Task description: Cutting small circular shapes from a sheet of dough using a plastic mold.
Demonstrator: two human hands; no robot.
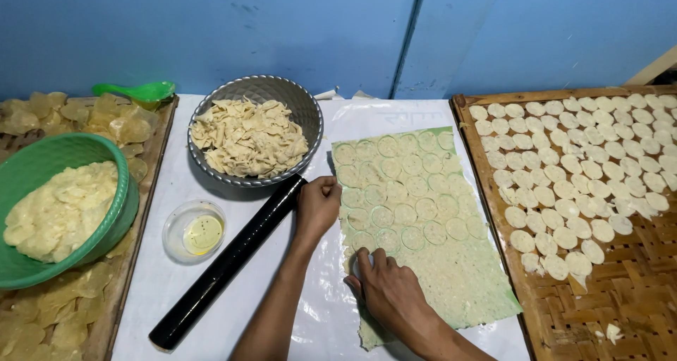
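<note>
A right hand (386, 285) presses a round cutter (361, 262), fingers closed over it, into rolled dough sheet (423, 227) (left hand (317, 204), fingers curled, steadying), next cut beside.

Two bare forearms — no sleeves, rings or watch on left hand (316, 207) or right hand (388, 289).

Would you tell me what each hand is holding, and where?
Neither hand lifts anything: left hand rests on the dough sheet edge; right hand presses something hidden.
</note>
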